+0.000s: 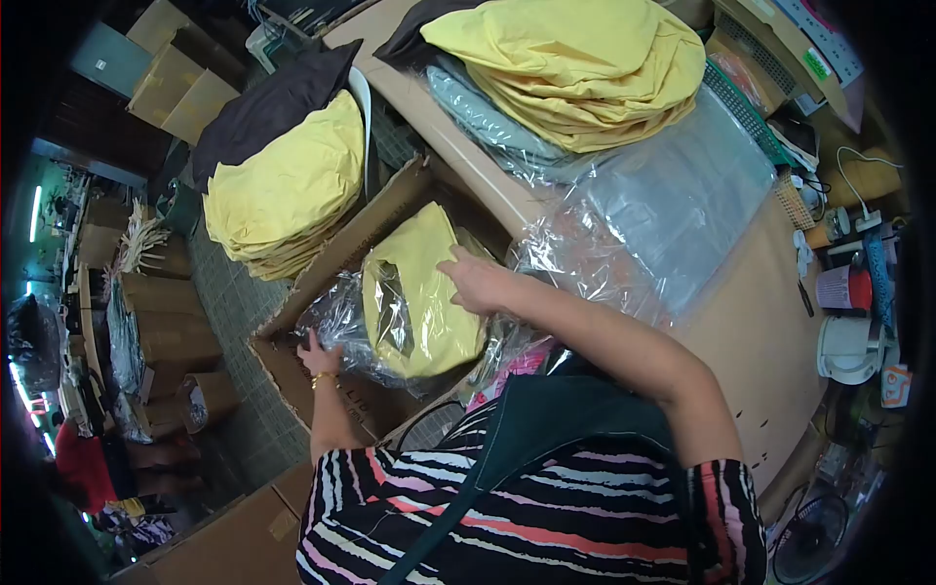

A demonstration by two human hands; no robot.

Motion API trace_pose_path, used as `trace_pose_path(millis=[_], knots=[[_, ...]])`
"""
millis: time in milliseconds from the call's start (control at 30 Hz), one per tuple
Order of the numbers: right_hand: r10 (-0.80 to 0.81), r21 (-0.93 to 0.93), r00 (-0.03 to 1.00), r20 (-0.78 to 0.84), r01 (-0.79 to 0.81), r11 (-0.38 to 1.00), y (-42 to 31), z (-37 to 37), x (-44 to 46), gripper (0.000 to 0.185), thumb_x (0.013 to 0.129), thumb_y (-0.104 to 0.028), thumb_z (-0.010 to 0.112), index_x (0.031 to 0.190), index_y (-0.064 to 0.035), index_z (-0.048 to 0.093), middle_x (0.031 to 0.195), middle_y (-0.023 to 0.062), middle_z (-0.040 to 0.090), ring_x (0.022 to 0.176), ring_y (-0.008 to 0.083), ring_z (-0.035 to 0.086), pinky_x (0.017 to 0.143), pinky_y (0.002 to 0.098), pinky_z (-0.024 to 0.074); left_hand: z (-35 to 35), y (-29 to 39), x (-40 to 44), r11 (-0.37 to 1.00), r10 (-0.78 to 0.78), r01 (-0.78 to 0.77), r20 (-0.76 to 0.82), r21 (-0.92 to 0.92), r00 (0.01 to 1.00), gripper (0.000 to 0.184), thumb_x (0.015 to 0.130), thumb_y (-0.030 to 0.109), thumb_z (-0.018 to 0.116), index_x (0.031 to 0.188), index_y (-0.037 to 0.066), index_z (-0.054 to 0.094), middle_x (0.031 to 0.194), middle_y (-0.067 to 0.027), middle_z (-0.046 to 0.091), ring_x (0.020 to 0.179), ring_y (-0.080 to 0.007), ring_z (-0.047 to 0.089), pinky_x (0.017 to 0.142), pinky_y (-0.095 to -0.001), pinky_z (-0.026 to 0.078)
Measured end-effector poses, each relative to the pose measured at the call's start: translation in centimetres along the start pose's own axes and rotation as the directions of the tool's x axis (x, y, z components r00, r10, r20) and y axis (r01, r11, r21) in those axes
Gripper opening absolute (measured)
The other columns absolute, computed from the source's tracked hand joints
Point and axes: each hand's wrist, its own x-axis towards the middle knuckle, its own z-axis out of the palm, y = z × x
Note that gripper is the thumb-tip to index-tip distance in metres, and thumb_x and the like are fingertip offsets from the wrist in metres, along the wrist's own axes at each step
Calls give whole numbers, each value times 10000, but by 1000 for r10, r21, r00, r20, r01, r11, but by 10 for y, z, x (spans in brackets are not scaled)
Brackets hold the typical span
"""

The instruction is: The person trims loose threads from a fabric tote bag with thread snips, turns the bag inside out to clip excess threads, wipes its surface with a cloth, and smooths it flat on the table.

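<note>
A folded yellow cloth piece with an oval opening lies on crinkled clear plastic wrapping inside an open cardboard box. My right hand is at the cloth's right edge, its fingers bent over it; the underside of the grip is hidden. At the box's near left side, my left hand, with a bracelet at the wrist, has its fingers spread beside the plastic. Whether its fingertips touch the plastic, I cannot tell.
A stack of yellow cloth with dark cloth stands beyond the box. On the brown table are another yellow pile and clear plastic sheets. A red cup and a fan are at the right.
</note>
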Motion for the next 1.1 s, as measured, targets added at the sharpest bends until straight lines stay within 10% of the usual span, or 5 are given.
trace_pose_path(millis=[233, 467, 767, 1033, 1100], knots=[[-300, 458, 952, -67, 296, 838, -72, -134, -143, 332, 855, -98, 668, 1164, 10, 616, 1039, 156, 673, 850, 308, 683, 811, 347, 527, 79, 47, -1, 924, -175, 46, 314, 379, 933, 970, 737, 652, 675, 1516, 232, 280, 1585, -191, 142, 1460, -419, 120, 1125, -591, 237], [510, 547, 631, -585, -158, 822, 66, -168, -315, 390, 845, -16, 609, 1231, 31, 584, 1149, 118, 642, 1053, 194, 614, 933, 302, 468, 105, 97, -2, 946, 207, -307, 543, 100, 814, 628, 790, 432, 687, 1317, 107, 583, 1368, -254, 504, 1318, -413, 415, 1069, -467, 384], [492, 176, 135, -860, -826, 535, 286, -104, -441, 345, 887, -104, 544, 1223, -31, 569, 1354, 232, 490, 1295, 381, 445, 1092, 432, 357, -168, 397, -46, 237, 464, -971, -878, -3, 116, 246, 796, -27, 613, 1041, -8, 610, 1082, -171, 590, 1046, -352, 558, 936, -446, 433], [611, 366, -230, -758, -925, 105, 305, -132, -419, 411, 960, -199, 489, 1363, -126, 455, 1469, 135, 369, 1386, 317, 335, 1097, 598, 276, -193, 603, -151, -64, 863, -962, -470, 265, -187, 400, 891, 286, 632, 1197, 29, 624, 1285, -208, 580, 1187, -348, 561, 974, -411, 449], [535, 256, -150, -831, -958, 128, 307, -124, -431, 346, 965, -206, 496, 1297, -112, 518, 1338, 143, 470, 1299, 326, 422, 1051, 560, 339, -203, 624, -152, 151, 988, -988, -19, -43, 152, 475, 880, 390, 638, 1144, -5, 661, 1102, -188, 679, 1033, -330, 656, 873, -380, 506]])
